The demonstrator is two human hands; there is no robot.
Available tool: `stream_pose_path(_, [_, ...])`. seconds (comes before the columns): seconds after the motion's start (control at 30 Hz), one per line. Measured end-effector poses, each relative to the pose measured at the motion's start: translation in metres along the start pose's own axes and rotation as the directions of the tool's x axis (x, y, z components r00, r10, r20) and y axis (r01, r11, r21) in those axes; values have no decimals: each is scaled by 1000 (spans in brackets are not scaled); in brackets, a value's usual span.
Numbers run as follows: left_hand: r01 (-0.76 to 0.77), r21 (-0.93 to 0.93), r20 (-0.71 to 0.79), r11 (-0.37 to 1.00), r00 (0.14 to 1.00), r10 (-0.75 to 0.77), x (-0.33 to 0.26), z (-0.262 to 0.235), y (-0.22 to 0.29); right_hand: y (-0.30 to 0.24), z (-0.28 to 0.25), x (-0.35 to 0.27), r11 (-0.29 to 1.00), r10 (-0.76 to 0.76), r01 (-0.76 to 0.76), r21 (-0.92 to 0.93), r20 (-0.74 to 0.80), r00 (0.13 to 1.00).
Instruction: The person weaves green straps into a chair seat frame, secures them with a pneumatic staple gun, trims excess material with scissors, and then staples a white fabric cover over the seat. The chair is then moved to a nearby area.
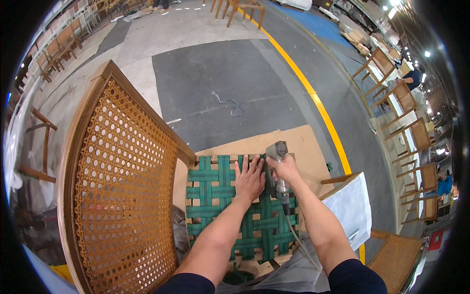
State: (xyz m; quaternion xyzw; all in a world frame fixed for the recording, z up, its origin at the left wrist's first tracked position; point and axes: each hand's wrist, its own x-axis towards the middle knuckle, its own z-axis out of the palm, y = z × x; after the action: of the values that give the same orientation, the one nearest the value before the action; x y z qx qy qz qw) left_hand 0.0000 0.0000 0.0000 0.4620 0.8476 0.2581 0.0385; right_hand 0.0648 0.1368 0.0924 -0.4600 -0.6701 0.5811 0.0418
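A wooden seat frame (192, 196) woven with green webbing straps (215, 193) lies in front of me. My left hand (249, 179) presses flat on the webbing near the frame's far edge, fingers spread. Right beside it, my right hand (284, 169) grips a grey pneumatic staple gun (276, 161), its nose pointed at the frame's far rail. The gun's air hose (296, 235) trails back along my right forearm toward me.
A cane chair back (122, 186) stands at my left. Brown cardboard (303, 147) lies under the frame. A white board (350, 208) and another cane seat (396, 259) are at right. Rows of wooden chairs (411, 132) line the right; a yellow floor line (313, 98) runs diagonally.
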Motion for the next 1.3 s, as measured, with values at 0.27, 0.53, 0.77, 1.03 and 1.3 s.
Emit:
stream_pose_path(0.27, [-20,-109,-122,994,993,6,1,2,0,-14,1,-10,999,-1,1,-32,-19,1000])
stream_pose_path(0.53, [-61,-232,-246,971,969,2,-2,5,-4,-15,11,-11,1000,-11,11,-8,0,1000])
stream_pose_path(0.77, [-58,-227,-228,972,974,5,-1,2,0,-10,6,-16,1000,-5,6,-11,17,1000])
stream_pose_path(1.03, [-41,-198,-229,979,973,-6,-1,3,-4,-10,-1,-13,1000,-10,11,19,-19,1000])
stream_pose_path(1.3, [-71,-237,-266,969,964,5,4,5,1,-5,-20,-16,999,8,-9,-31,-17,1000])
